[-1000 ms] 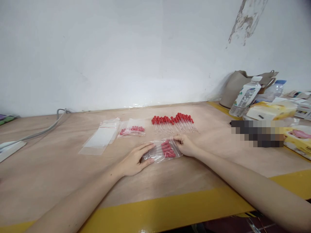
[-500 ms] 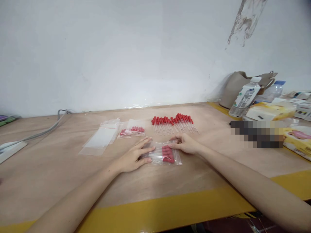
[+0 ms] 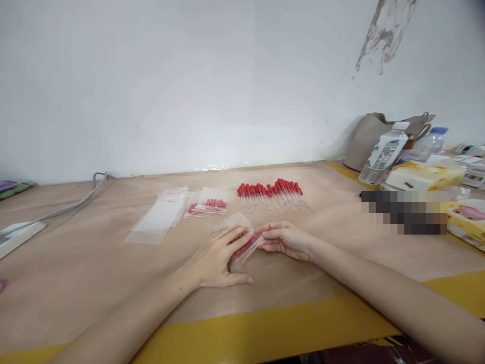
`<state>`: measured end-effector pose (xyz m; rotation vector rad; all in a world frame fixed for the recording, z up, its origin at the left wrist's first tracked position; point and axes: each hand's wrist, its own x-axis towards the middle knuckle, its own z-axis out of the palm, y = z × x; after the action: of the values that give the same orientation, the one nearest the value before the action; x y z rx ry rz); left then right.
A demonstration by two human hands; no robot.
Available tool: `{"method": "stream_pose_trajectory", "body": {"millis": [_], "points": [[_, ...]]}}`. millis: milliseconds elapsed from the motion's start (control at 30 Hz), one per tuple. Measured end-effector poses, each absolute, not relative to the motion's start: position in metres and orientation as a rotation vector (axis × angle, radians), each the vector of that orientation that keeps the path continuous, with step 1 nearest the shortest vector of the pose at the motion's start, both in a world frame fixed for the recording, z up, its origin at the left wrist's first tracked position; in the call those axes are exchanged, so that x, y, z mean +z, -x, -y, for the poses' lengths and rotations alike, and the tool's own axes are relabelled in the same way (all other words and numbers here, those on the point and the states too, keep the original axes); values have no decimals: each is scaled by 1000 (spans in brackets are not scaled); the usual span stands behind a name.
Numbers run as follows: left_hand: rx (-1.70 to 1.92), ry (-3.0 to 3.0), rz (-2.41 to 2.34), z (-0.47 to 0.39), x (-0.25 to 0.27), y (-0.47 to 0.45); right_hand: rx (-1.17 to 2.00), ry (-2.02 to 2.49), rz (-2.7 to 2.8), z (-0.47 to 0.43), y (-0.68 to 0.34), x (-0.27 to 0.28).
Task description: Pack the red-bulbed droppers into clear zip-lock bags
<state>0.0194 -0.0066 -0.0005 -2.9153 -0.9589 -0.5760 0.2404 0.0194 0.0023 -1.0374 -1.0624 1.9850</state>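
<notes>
A clear zip bag (image 3: 246, 254) with red-bulbed droppers inside lies on the table between my hands. My left hand (image 3: 215, 258) rests over it, fingers spread, covering much of the bag and part of the red bulbs. At the bag's right edge, my right hand (image 3: 290, 240) pinches the plastic between thumb and fingers. Behind it, several glass droppers with red bulbs (image 3: 282, 188) lie in a row, tips toward me. Another bag holding red-bulbed droppers (image 3: 206, 207) lies beyond my left hand, beside a stack of flat zip bags (image 3: 155, 218).
At the right stand a clear bottle (image 3: 384, 151), a grey-beige bag (image 3: 361, 139) and yellow tissue packs (image 3: 424, 174), near a blurred dark object (image 3: 405, 212). A grey cable (image 3: 76, 205) runs to a white power strip (image 3: 22, 237) on the left. Yellow tape (image 3: 242, 328) edges the table.
The bag has turned, and its open-looking edge now slants toward my right hand. My left hand has moved right onto the red bulbs; my right hand has come slightly nearer to me.
</notes>
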Motion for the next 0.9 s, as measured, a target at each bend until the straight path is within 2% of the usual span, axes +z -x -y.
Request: {"method": "stream_pose_trajectory", "body": {"millis": [100,333,467,600,700,800,900], "points": [[-627,2771,918,8,-4,-24,2051,959,1041,-15,-239,2],[-501,2574,899,11,-2,-22,2077,863,1189,-16,-245,-1],[-878,2523,818,5,7,-6,1969,902,1227,-29,-261,-5],[-1295,2455,967,-5,27,14,1853,949,1199,-43,-278,-8],[-1476,2263,1077,-25,40,28,1830,960,1202,-47,-283,-8],[-1437,2214,1007,-61,42,40,1834,961,1232,-47,-283,-8],[-1250,2409,1001,-101,35,48,1832,957,1244,-46,-281,-9]]}}
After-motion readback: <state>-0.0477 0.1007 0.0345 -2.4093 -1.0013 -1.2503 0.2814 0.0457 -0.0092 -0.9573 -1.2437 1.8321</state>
